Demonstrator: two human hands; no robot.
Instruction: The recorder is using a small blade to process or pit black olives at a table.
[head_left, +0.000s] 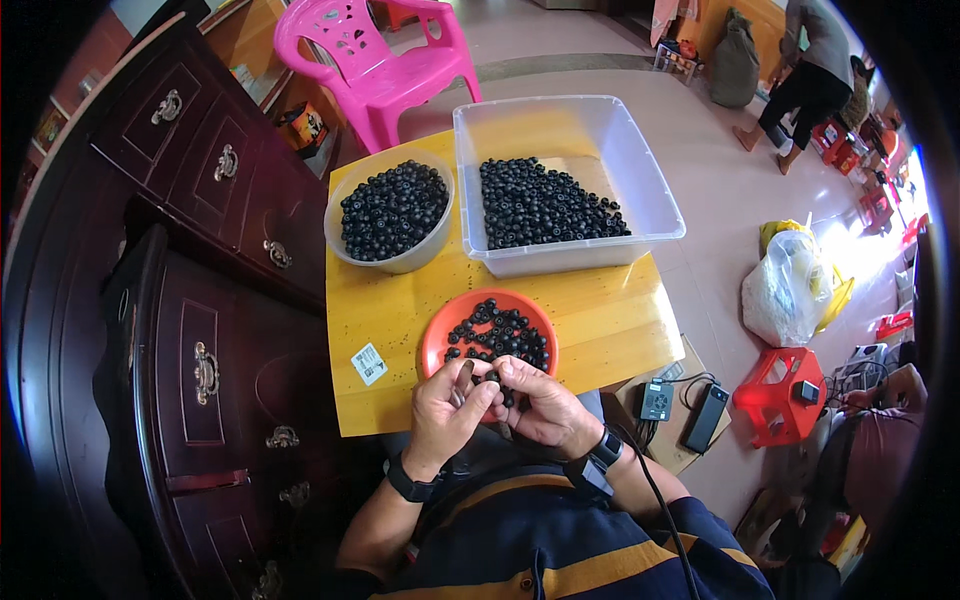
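My left hand (447, 408) and my right hand (550, 408) meet over the near rim of an orange-red plate (432, 345). Their fingertips close together on a small round black piece (491, 377). A narrow brownish strip (465, 374), perhaps a blade, shows between my left fingers; its kind is unclear. More black pieces sit in the curl of my right fingers. Loose black pieces (510, 330), bead-like and some with a pale ring or hole, lie on the plate. Both wrists wear dark bands.
Behind the plate stand a round tub (400, 260) and a large clear bin (640, 190), both holding black pieces, on a yellow table (390, 310). A dark cabinet (230, 330) flanks the left. A pink chair (375, 85) and red stool (775, 395) stand around; people are at right.
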